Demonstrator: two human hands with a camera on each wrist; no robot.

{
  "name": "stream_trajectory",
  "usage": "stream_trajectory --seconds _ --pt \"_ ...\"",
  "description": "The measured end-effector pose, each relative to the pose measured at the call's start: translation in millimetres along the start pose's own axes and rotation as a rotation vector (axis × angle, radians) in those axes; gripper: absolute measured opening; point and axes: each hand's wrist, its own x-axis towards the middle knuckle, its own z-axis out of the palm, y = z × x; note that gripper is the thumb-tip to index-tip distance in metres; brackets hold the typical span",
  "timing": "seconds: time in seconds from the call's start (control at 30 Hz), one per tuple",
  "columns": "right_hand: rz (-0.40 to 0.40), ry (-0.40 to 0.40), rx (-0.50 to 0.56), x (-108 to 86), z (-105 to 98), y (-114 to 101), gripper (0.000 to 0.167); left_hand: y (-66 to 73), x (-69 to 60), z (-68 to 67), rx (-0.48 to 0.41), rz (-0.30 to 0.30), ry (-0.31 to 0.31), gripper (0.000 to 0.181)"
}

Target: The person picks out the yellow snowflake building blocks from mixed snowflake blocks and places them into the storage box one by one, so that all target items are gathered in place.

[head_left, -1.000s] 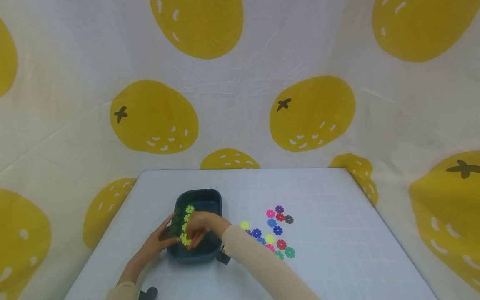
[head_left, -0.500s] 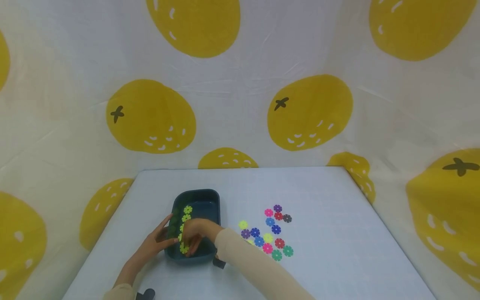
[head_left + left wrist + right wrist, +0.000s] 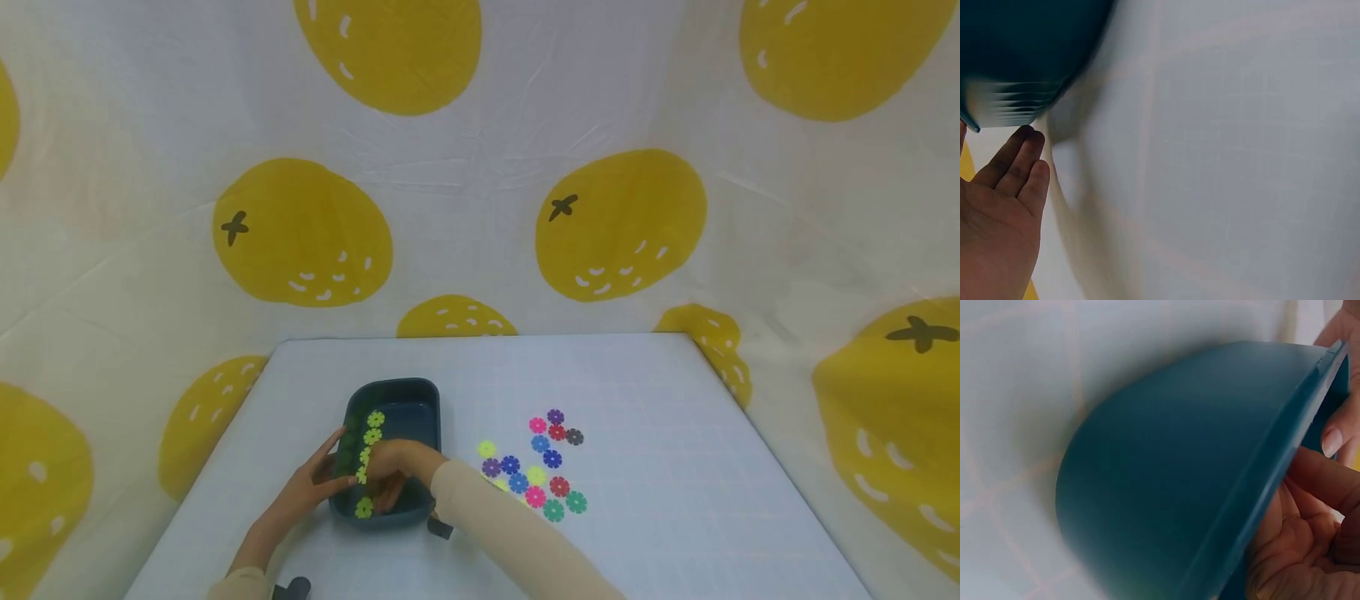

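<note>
A dark teal basin (image 3: 406,386) stands on the left part of the white table. My left hand (image 3: 302,490) grips its left rim, thumb over the edge and fingers along the outside wall; the left wrist view shows those fingers (image 3: 1021,165) against the wall. Inside the basin, yellow-green flower-shaped plastic discs (image 3: 372,436) form a row along the left side. One more disc (image 3: 363,507) lies nearer the front, apart from the row, beside my right fingertips. My right hand (image 3: 393,468) reaches down inside with bent fingers. The basin's wall hides its fingertips in the right wrist view.
Right of the basin, several loose flower discs in pink, red, blue, purple, green, yellow and dark grey (image 3: 574,437) lie on the table (image 3: 660,500). A white cloth printed with yellow fruit (image 3: 465,217) hangs behind and at the sides.
The front yellow-green disc has shifted toward the basin's front, away from the row. My right hand has moved slightly forward-down beside it. The left hand keeps its hold on the rim.
</note>
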Motion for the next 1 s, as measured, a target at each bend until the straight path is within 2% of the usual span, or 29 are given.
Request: stream_trajectory --seconds 0.27,0.43,0.73,1.0 --pt "-0.029 0.016 0.019 -7.4 -7.4 1.1 0.018 -1.6 0.4 0.8 -0.003 -0.023 0.01 0.093" --pt "-0.076 0.044 0.063 -17.7 -18.4 3.8 0.021 -1.3 0.5 0.5 -0.002 -0.014 0.01 0.093" --pt "-0.211 0.07 0.289 -33.8 -55.8 14.5 0.015 -0.9 0.3 -0.2 0.008 -0.03 0.007 0.094" --pt "-0.278 0.094 0.43 -52.5 -96.8 35.1 0.02 -2.5 0.2 -0.8 -0.012 -0.014 -0.001 0.093"
